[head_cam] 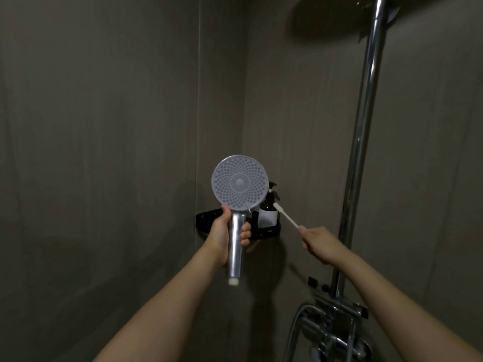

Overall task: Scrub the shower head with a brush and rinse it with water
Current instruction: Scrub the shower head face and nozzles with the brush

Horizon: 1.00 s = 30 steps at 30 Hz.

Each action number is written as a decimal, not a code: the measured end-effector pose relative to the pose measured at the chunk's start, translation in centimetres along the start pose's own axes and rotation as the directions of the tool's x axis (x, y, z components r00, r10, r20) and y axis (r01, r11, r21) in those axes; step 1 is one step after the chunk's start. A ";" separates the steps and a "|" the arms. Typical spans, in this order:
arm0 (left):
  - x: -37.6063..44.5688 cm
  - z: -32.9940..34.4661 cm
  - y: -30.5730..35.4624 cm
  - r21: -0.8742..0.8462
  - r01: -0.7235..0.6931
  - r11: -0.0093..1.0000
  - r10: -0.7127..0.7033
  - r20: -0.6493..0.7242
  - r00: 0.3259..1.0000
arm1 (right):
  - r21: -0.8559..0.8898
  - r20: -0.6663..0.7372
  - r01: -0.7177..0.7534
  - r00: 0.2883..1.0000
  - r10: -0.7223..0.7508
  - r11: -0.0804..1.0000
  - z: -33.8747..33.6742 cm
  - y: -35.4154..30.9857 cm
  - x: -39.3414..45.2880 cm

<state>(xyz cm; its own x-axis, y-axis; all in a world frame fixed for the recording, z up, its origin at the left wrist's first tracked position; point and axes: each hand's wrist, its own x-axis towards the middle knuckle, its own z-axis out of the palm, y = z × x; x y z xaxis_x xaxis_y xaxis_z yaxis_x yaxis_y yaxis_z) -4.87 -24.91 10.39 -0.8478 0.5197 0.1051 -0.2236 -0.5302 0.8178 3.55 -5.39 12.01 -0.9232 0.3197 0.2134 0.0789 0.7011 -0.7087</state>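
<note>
1. 2 hands up in the shower corner. Left hand [230, 233] has its grip wrapped round the chrome handle of the shower head [239, 182]: thumb up by the neck, fingers curled round the far side. Head is held upright at centre of view, nozzle face turned toward the person, prob. so every nozzle is reachable by the bristles.
2. Right hand [317, 242] pinches the near end of the brush [285, 215], a thin white toothbrush-type stick. Grip is pressed together on the handle; can't tell exactly how the fingers lie.
3. Brush angles up-left, bristle end just right of the head's lower right rim, apart from it, not touching the face. Judgement: scrub contact not made at this instant, rinse not started; no water seen running.
4. Holding the brush by its far tail gives reach but little pressure; choking up on it would likely scrub harder.
5. No hose seen on the handle's white bottom end, so the head looks detached from the supply, though the dim light leaves that uncertain.
6. Containers: black corner shelf [266, 232] on the far wall behind the head, holding a dark pump bottle [269, 212] w/ pale label. Contents level can't be read. Anything else in the shelf is hidden by the head and hand.
7. Right side: chrome riser pipe [364, 131] runs up to an overhead rain head [339, 19]; mixer valve [337, 327] sits near bottom right, likely the rinse source.
</note>
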 end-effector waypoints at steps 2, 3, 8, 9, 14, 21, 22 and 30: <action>0.5 -0.6 0.4 0.012 -0.023 1.000 0.023 -0.012 1.000 | 0.043 -0.013 0.009 1.000 -0.008 0.999 0.9 -0.3 1.0; 0.7 -0.9 0.6 0.017 -0.033 0.999 0.033 -0.020 0.999 | 0.076 -0.005 0.004 1.000 -0.004 0.997 1.5 -0.4 1.6; 2.7 -2.7 1.9 0.046 -0.104 0.993 0.107 -0.051 0.993 | 0.092 0.065 -0.012 0.998 0.006 0.996 4.5 -1.4 4.7; 3.4 -3.2 2.2 0.049 -0.114 0.992 0.117 -0.053 0.992 | 0.087 0.062 0.007 0.998 -0.013 0.996 5.0 -1.7 5.5; 8.3 -6.0 3.6 0.059 -0.120 0.991 0.124 -0.054 0.991 | 0.043 -0.001 0.013 1.000 -0.013 0.999 8.0 -2.7 10.9; 16.6 -9.0 6.2 0.077 -0.074 0.994 0.076 -0.017 0.997 | -0.178 -0.007 0.023 1.000 -0.024 0.984 13.1 -5.0 19.3; 17.6 -9.2 6.5 0.088 -0.070 0.994 0.071 -0.009 0.997 | -0.206 -0.009 0.017 1.000 -0.020 0.978 13.9 -5.0 20.2; 22.6 -10.0 6.8 0.082 -0.047 0.996 0.043 0.053 0.998 | -0.397 0.143 -0.013 0.987 0.076 0.918 18.5 -2.7 24.6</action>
<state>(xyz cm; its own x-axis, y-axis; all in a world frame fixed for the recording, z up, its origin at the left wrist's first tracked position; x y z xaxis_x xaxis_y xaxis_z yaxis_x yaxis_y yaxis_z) -30.33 -23.50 12.62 -0.8299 0.5314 0.1699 -0.1435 -0.4977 0.8554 -26.36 -11.21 6.73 -0.9589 0.2773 0.0604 0.2337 0.8923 -0.3862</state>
